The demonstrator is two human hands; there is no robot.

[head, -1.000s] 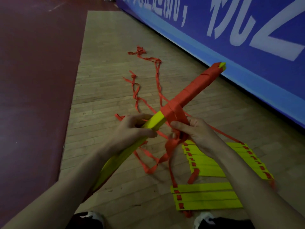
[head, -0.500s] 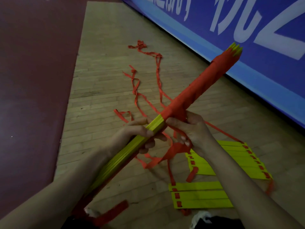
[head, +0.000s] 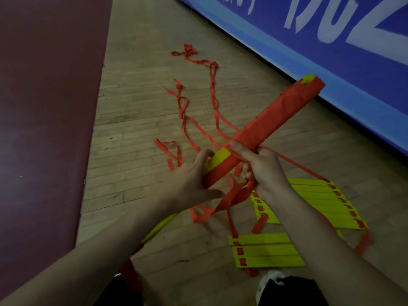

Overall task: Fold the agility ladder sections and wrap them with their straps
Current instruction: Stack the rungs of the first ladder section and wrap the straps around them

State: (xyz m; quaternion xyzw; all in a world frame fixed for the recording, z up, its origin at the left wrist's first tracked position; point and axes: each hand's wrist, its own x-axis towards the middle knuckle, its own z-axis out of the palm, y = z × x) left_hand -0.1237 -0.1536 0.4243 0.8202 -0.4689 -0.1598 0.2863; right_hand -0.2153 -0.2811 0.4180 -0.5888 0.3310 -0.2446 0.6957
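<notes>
Orange straps [head: 212, 96] litter wooden floor [head: 136, 102], yellow rung stacks [head: 309, 199] beside; left hand [head: 187, 186], right hand [head: 262, 168] grip curled round bundle [head: 276, 115].

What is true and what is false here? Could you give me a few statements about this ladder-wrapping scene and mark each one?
1. The right hand grips the bundle where red strap covers it. True.
2. The bundle is wrapped in red along its whole length. False: bare yellow shows by the left hand, which also holds it.
3. Loose strap trails over the wooden floor. True.
4. All the ladder rungs are in the bundle. False: flat rungs lie on the floor under the right forearm.
5. The banner is green. False: it is blue with white lettering.
</notes>
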